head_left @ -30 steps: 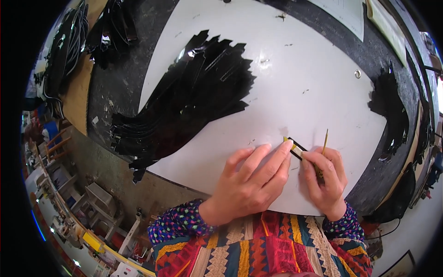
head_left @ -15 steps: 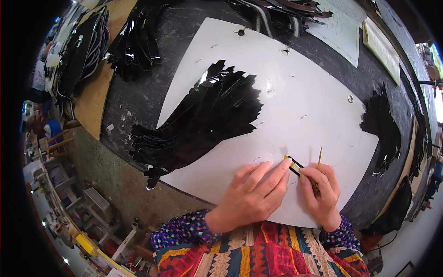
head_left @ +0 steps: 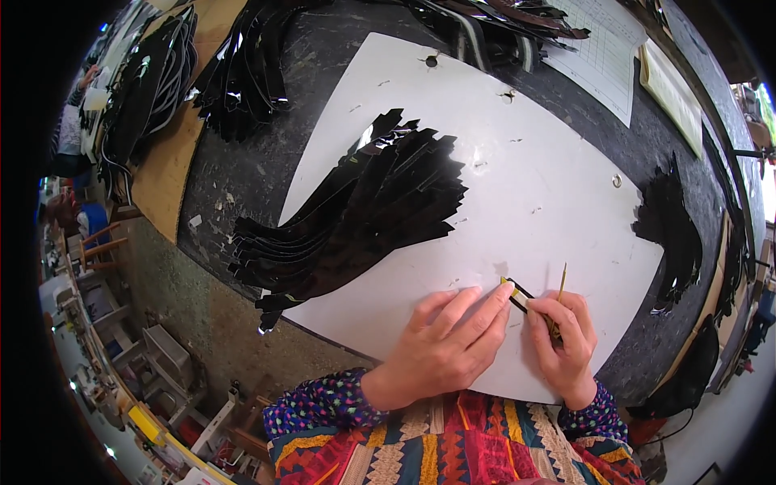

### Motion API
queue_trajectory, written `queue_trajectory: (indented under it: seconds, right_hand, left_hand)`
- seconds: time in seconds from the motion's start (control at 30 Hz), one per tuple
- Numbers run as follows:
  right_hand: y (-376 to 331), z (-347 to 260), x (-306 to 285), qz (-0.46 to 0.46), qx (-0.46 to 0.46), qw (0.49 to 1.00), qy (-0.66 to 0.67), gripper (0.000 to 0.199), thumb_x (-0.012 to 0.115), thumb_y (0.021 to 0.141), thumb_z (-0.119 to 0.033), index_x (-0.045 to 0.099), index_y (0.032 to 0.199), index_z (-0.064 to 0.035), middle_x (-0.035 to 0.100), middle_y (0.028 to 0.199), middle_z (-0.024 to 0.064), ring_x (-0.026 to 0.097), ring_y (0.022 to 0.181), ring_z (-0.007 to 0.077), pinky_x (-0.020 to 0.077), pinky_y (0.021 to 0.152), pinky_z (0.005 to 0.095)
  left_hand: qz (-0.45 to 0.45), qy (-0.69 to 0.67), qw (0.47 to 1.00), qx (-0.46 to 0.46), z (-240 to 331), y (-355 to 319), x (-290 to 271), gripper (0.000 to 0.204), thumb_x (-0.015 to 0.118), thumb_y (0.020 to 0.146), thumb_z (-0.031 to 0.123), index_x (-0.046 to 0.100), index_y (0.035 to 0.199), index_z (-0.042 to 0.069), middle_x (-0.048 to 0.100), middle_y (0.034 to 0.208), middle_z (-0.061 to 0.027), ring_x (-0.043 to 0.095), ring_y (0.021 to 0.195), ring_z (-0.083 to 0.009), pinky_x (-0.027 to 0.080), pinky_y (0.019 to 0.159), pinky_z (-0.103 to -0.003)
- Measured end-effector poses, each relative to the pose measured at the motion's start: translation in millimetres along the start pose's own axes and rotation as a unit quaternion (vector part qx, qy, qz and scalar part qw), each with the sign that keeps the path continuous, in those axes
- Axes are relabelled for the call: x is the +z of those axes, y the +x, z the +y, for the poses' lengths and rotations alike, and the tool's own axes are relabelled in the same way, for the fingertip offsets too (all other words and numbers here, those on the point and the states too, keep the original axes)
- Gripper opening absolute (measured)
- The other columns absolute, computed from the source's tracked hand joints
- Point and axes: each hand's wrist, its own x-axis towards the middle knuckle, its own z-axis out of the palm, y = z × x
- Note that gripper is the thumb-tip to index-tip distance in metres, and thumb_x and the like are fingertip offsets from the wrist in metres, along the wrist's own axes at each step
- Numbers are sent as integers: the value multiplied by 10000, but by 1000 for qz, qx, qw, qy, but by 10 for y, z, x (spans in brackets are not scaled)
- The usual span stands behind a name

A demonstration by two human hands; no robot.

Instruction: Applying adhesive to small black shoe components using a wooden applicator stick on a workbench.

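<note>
Beyond the left side of the white board, long black strips with grey edging lie over brown cardboard; a second bundle of glossy black strips rests between them and the board, on the dark bench. A fanned heap of black strips covers the board's left part, its lower end overhanging the edge. Over the board's near part, the left hand is palm down, a fingertip on the upper end of a small black-edged piece; its thumb is unclear, so I cannot tell how wide that grip is. The piece lies slantwise on the board's near right part, between the hands. Above the board's near right edge, the right hand keeps a narrow grip on a slim brass-coloured tool, point upward, fingertips at the piece's lower end. Another dark bundle lies at the board's right edge.
</note>
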Motion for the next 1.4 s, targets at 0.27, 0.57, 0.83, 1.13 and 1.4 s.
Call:
queue_trajectory:
  seconds: [0.27,0.57,0.83,1.13,1.4]
  right_hand:
    - [9,9,-10,-2,2,1000,4,288,714,800,124,669,1065,19,613,946,139,593,769,213,484,600,285]
    - [-22,-13,7,-5,15,1000,10,293,711,800,130,667,1069,24,611,946,143,596,774,222,490,616,292]
    - [18,7,17,17,-4,1000,2,267,712,801,124,674,1045,25,617,935,137,602,768,217,490,613,288]
    - [-15,74,13,32,-6,999,21,239,694,825,117,671,1044,23,613,930,121,594,716,173,481,582,270]
    - [-28,103,50,50,-16,998,23,209,701,829,87,676,1023,15,627,937,114,605,699,161,492,583,269]
  left_hand:
    - [1,-3,1000,-3,10,16,5,219,593,898,187,712,1064,108,636,1324,-33,514,1192,-202,383,1016,-350]
    - [-17,-1,1000,2,-2,-28,-11,286,681,869,223,679,1133,112,625,1340,-7,459,1200,-197,371,1005,-343]
    - [-33,-3,999,-5,-6,-23,-10,334,696,872,254,688,1169,103,627,1351,-12,489,1211,-191,366,1026,-346]
    - [-46,-28,999,7,-41,-58,0,462,750,865,258,656,1279,75,590,1389,-82,519,1228,-248,401,1021,-365]
    - [-17,-25,999,26,-81,-139,23,447,710,887,217,631,1293,47,564,1396,-123,562,1225,-272,430,1019,-390]
